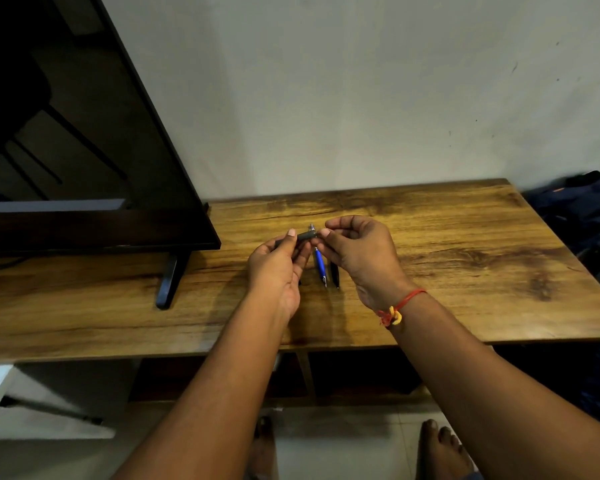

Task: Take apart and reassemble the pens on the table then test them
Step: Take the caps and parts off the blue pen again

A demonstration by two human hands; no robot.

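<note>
A dark flat screen point(84, 133) stands on a slim black foot at the left end of a wooden counter point(465, 244), whose top is warm brown with streaky dark grain and a smooth, slightly glossy finish. Near the middle, just above the counter, the left grip point(278, 268), a bare hand, is clamped round the body of a dark grey pen point(303, 236), thumb on top and fingers curled beneath. The pen is a slim, matte cylinder held roughly level and pointing right. Below it, two more pens lie on the counter side by side, close together: a blue pen point(320, 266) of shiny plastic with a metal tip towards the viewer, and a black pen point(335, 275) just to its right. The right grip point(357, 251), also a bare hand, pinches the right end of the dark grey pen between thumb and fingertips. The pen seems to be getting twisted or pulled at a joint; whether apart or back together cannot be told. To do this well, the left should hold the body steady while the right turns straight along the pen's length, low over the counter so that any small spring or refill does not roll away. A red and yellow thread point(395, 310) circles the right wrist. A dark blue bag point(582, 216) sits beyond the counter's right end.
</note>
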